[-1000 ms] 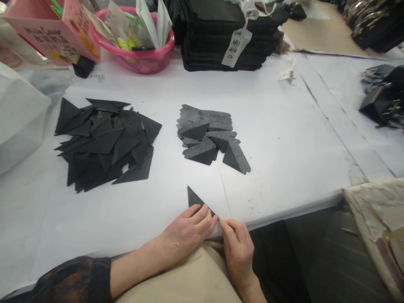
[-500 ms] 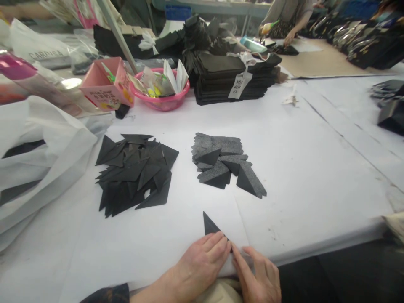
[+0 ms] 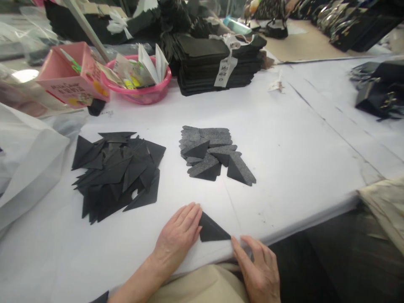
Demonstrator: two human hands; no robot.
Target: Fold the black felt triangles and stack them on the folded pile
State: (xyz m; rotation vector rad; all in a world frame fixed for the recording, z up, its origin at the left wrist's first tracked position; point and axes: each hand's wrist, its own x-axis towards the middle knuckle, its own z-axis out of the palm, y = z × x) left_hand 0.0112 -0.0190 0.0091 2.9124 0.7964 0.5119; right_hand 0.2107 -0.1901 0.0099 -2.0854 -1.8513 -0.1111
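A black triangular piece (image 3: pixel 213 228) lies flat on the white table near its front edge. My left hand (image 3: pixel 179 229) rests on the piece's left end, fingers together and pressing down. At the right tip of the piece, my right hand (image 3: pixel 257 265) touches the corner with thumb and fingertip. Beyond my left hand is a loose pile of black triangular pieces (image 3: pixel 116 168). Right of that pile, overlapping grey and black pieces (image 3: pixel 208 139) lie in a smaller group.
Along the back stand a pink box (image 3: pixel 67 75), a pink basket (image 3: pixel 142 94) with papers, and a tagged black stack (image 3: pixel 202 63). White plastic (image 3: pixel 28 147) lies at left, dark items (image 3: pixel 378 92) at right. Beige cloth (image 3: pixel 386 206) shows at the right edge.
My left hand has slid left along the black piece, so more of it shows. My right hand stays at its right tip. The view has shifted, moving the piles left in the picture.
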